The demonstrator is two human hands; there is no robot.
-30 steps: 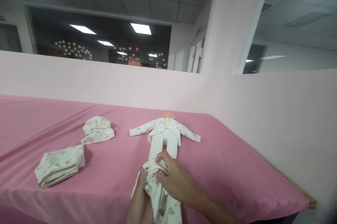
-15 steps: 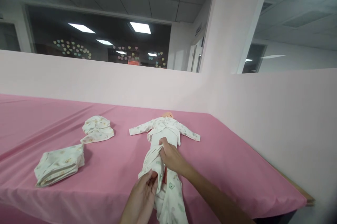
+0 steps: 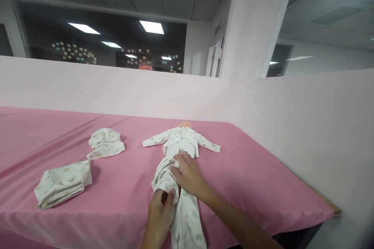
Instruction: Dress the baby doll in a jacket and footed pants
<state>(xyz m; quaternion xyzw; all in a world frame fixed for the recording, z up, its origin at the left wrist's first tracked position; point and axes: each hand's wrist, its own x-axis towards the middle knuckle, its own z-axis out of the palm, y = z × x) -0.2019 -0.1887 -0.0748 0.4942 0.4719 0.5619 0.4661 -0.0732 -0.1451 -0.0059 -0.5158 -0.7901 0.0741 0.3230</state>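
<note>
A doll [image 3: 185, 124] lies on its back on the pink cloth, its head toward the wall and its arms spread in a white patterned top [image 3: 181, 134]. White printed trousers [image 3: 189, 219] cover its lower body, and one leg hangs toward the table's near edge. My left hand [image 3: 160, 210] pinches the bunched fabric of the left trouser leg between thumb and fingers. Just above it, my right hand [image 3: 187, 171] lies at the doll's waist, its fingers closed on the trousers' upper edge.
A folded patterned cloth [image 3: 64, 182] lies at the left, with a crumpled patterned cap or cloth [image 3: 105, 143] behind it. The pink-covered table [image 3: 248, 186] meets a white wall [image 3: 117, 89] with windows at the back and right.
The view has shifted slightly. My left hand has closed on the trouser leg, whose fabric is more bunched up and raised. My right hand has its fingers further over the waist; the red patch between the legs is now covered.
</note>
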